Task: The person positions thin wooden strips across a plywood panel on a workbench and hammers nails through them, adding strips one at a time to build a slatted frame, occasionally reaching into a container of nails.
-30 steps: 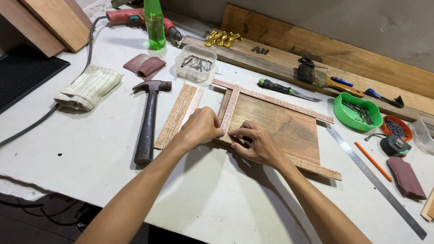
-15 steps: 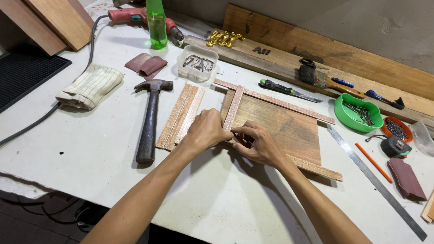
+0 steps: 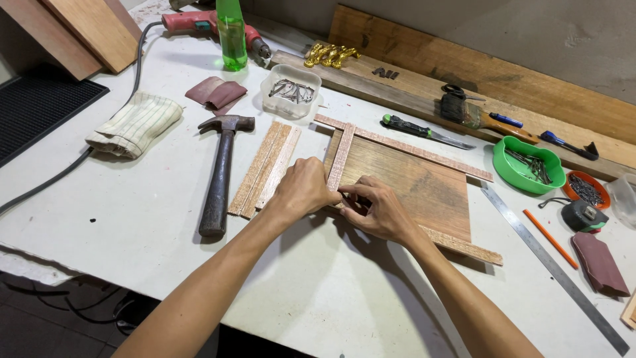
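While both hands meet at the near-left corner of the wooden panel [image 3: 411,182], here is the layout on the white counter [image 3: 132,245]. Left hand [image 3: 301,192] lies curled over the lower end of the thin wood strip [image 3: 340,158] that runs along the panel's left edge, fingers closed down on it. Right hand [image 3: 377,211] sits just beside it, touching, fingertips pinched together at that same corner; whether something small is held between them cannot be told. Another strip [image 3: 404,146] lies along the panel's far edge, and a third [image 3: 464,245] along its near edge, poking out past the right hand.

Just left of the panel, a pair of loose strips [image 3: 265,169] lie side by side. Further left, a hammer [image 3: 218,176] rests with its head pointing away. Beyond the hammer, a folded cloth [image 3: 136,126]. Behind the panel's far-left corner, a clear tub of nails [image 3: 291,91]; a green-handled knife [image 3: 424,130] lies just behind the far edge. Right of the panel, a green bowl of nails [image 3: 529,166], and a steel ruler [image 3: 550,265] running diagonally, well apart from the hands.
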